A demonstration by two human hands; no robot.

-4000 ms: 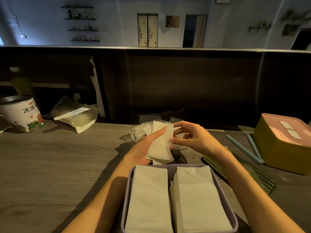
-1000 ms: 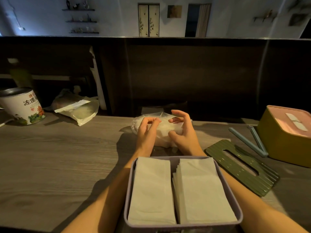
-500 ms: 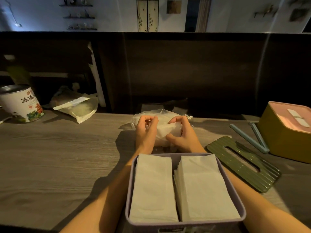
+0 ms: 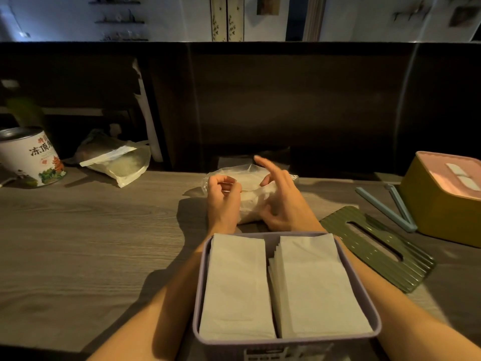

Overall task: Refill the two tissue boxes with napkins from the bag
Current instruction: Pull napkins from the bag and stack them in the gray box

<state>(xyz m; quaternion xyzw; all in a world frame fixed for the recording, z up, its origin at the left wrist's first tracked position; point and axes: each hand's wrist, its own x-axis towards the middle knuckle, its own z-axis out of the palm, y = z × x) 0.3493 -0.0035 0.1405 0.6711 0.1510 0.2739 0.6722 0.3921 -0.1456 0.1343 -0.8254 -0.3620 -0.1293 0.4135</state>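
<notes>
A lidless purple tissue box stands right in front of me with two stacks of white napkins side by side inside. Just beyond it lies the clear plastic napkin bag. My left hand pinches the bag's near edge with curled fingers. My right hand sits against the bag's right side, its index finger raised straight. The dark green slotted lid lies flat to the right. A yellow tissue box with a pink lid stands at the far right.
A white tea tin stands at the far left, with a crumpled plastic bag next to it. Two pale blue sticks lie in a V beside the yellow box. A dark wooden partition rises behind the table.
Four seconds ago both hands held loose napkins above the bag. Since then they went down onto the bag, and my right index finger has just lifted off it.
</notes>
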